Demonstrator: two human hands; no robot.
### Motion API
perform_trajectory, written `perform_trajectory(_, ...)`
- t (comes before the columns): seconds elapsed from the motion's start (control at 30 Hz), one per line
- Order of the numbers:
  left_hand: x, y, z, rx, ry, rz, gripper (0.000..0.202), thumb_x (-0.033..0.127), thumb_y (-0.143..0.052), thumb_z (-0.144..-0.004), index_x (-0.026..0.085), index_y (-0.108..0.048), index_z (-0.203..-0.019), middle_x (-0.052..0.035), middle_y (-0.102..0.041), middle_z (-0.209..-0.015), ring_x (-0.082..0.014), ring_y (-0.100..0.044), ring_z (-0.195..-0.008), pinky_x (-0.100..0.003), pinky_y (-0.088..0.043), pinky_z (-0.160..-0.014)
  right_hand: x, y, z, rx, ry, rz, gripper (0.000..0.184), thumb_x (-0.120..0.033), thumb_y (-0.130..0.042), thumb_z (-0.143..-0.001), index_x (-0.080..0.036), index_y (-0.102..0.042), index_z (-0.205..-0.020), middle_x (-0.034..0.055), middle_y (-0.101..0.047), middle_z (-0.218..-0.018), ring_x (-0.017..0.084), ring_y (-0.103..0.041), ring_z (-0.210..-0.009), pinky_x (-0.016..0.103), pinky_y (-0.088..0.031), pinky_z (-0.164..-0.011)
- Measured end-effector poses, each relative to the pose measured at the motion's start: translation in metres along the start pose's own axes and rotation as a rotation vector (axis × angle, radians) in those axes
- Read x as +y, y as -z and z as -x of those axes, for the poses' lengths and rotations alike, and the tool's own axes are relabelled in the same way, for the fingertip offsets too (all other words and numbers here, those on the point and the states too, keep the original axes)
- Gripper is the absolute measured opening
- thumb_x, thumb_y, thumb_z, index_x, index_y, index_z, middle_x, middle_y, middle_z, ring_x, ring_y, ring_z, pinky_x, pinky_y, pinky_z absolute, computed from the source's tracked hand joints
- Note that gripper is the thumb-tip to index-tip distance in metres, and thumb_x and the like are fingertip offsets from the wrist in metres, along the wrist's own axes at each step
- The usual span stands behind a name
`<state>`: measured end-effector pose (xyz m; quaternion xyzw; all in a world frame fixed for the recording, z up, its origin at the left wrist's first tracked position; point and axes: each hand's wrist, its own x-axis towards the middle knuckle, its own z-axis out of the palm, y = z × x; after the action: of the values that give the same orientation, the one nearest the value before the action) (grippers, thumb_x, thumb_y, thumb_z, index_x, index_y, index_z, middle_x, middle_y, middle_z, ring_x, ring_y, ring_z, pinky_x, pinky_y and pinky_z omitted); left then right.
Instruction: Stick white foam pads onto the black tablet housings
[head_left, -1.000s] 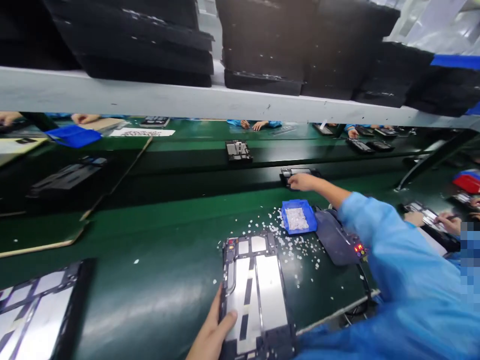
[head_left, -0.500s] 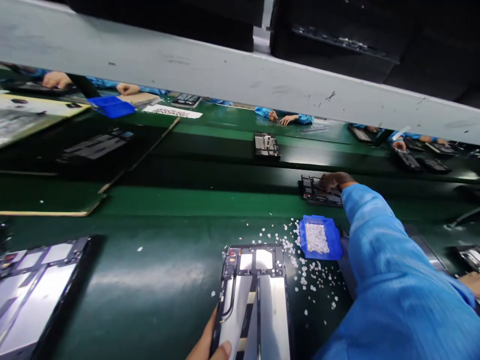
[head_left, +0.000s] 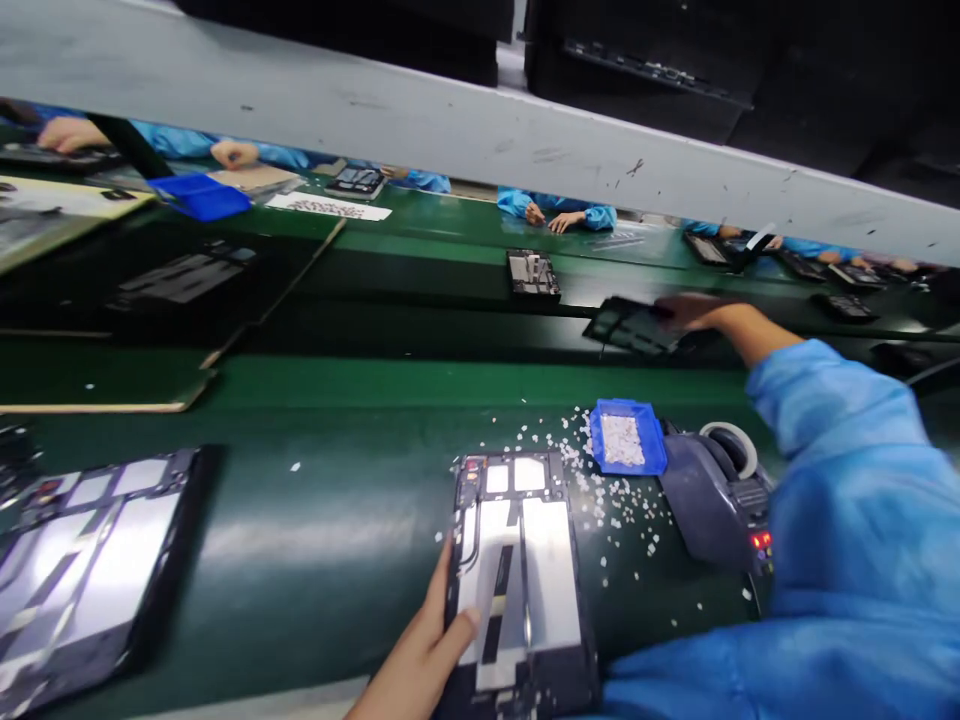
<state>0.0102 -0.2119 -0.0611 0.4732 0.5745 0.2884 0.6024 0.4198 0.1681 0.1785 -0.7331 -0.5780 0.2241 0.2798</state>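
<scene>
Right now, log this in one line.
left hand: gripping left edge of near device | right hand: holding tilted device | blue tray: white bits inside, more scattered beside

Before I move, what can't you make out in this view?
Head view, all four:
Right grip: blur and shadow obscure its finger placement on the dark device.
Left grip: most fingers hidden behind the held device.
Lower-left device: cut off by the left edge.
Red display: digits too small and blurred to read.
</scene>
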Motion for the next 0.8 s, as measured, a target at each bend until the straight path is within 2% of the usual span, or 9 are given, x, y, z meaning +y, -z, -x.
perform_trajectory(0.1, 0.010, -0.003, 0.001, -0.050, -0.047, 0.000, 0.106, 0.066, -0.050, -0.099, 0.008, 0.001, -0.172, -0.0122, -0.005, -0.177, -0.0329, -0.006, -0.164, -0.047, -0.003, -0.133, -0.019, 0.029, 0.038, -0.168, 0.008, 0.012, 0.038, -0.026, -0.055, -0.086, 0.008, -0.064, -0.072, 0.0191, -0.073, -0.114, 0.016, -0.070, -0.108, 0.016, -0.043, -0.074)
perform_trajectory(0.2, 0.015, -0.007, 0.001, -0.085, -0.085, 0.042, 0.105, 0.062, -0.055, -0.098, 0.011, 0.000, -0.172, -0.0124, -0.013, -0.176, -0.0323, -0.014, -0.164, -0.047, -0.008, -0.134, -0.023, 0.029, 0.115, -0.513, 0.006, -0.274, 0.035, -0.018, -0.069, -0.083, 0.004, -0.072, -0.110, 0.0178, -0.073, -0.117, 0.019, -0.075, -0.094, 0.027, -0.051, -0.078)
perform_trajectory(0.27, 0.016, -0.008, 0.001, -0.092, -0.101, 0.066, 0.106, 0.065, -0.057, -0.097, 0.014, -0.003, -0.173, -0.0117, -0.017, -0.176, -0.0321, -0.018, -0.164, -0.047, -0.011, -0.135, -0.015, 0.005, 0.182, -0.713, -0.051, -0.529, 0.050, -0.027, -0.085, -0.075, -0.004, -0.075, -0.117, 0.0175, -0.077, -0.111, 0.024, -0.077, -0.085, 0.035, -0.058, -0.080)
perform_trajectory(0.37, 0.016, -0.011, 0.002, -0.015, -0.106, 0.113, 0.104, 0.079, -0.046, -0.096, 0.016, -0.012, -0.173, -0.0095, -0.015, -0.176, -0.0305, -0.013, -0.165, -0.046, -0.007, -0.135, 0.010, -0.056, 0.275, -0.837, -0.144, -0.755, 0.063, -0.044, -0.098, -0.063, -0.011, -0.077, -0.112, 0.0150, -0.079, -0.103, 0.027, -0.077, -0.083, 0.040, -0.063, -0.084)
perform_trajectory(0.47, 0.019, -0.016, 0.006, 0.076, -0.143, 0.241, 0.101, 0.085, -0.027, -0.097, 0.019, -0.017, -0.172, -0.0078, -0.019, -0.176, -0.0279, -0.016, -0.165, -0.045, -0.011, -0.135, 0.039, -0.115, 0.336, -0.801, -0.149, -0.820, 0.076, -0.065, -0.092, -0.064, -0.013, -0.075, -0.117, 0.0157, -0.077, -0.108, 0.033, -0.076, -0.094, 0.049, -0.061, -0.092)
perform_trajectory(0.53, 0.023, -0.018, 0.008, 0.071, -0.189, 0.294, 0.099, 0.085, -0.026, -0.098, 0.020, -0.017, -0.172, -0.0073, -0.021, -0.176, -0.0276, -0.019, -0.164, -0.045, -0.015, -0.135, 0.059, -0.138, 0.357, -0.637, -0.008, -0.711, 0.078, -0.075, -0.080, -0.074, -0.012, -0.074, -0.120, 0.0176, -0.075, -0.114, 0.036, -0.072, -0.108, 0.052, -0.057, -0.101)
perform_trajectory(0.67, 0.033, -0.018, 0.008, 0.052, -0.162, 0.215, 0.103, 0.079, -0.045, -0.096, 0.018, -0.013, -0.173, -0.0070, -0.013, -0.177, -0.0284, -0.009, -0.166, -0.042, -0.007, -0.136, 0.092, -0.151, 0.379, -0.268, 0.206, -0.378, 0.081, -0.078, -0.055, -0.094, -0.014, -0.067, -0.142, 0.0201, -0.062, -0.141, 0.037, -0.053, -0.139, 0.055, -0.035, -0.125)
perform_trajectory(0.73, 0.036, -0.019, 0.010, 0.030, -0.127, 0.207, 0.104, 0.073, -0.049, -0.097, 0.018, -0.003, -0.173, -0.0067, -0.009, -0.178, -0.0294, -0.007, -0.166, -0.043, -0.007, -0.135, 0.104, -0.156, 0.389, -0.248, 0.167, -0.367, 0.088, -0.079, -0.049, -0.096, -0.017, -0.053, -0.158, 0.0181, -0.047, -0.160, 0.034, -0.038, -0.153, 0.053, -0.022, -0.131)
perform_trajectory(0.8, 0.034, -0.023, 0.016, -0.020, -0.132, 0.197, 0.103, 0.067, -0.048, -0.099, 0.017, 0.007, -0.172, -0.0068, -0.005, -0.178, -0.0297, -0.005, -0.166, -0.045, -0.009, -0.135, 0.113, -0.163, 0.400, -0.324, 0.126, -0.426, 0.091, -0.078, -0.044, -0.098, -0.021, -0.035, -0.169, 0.0136, -0.031, -0.171, 0.030, -0.024, -0.161, 0.050, -0.015, -0.133)
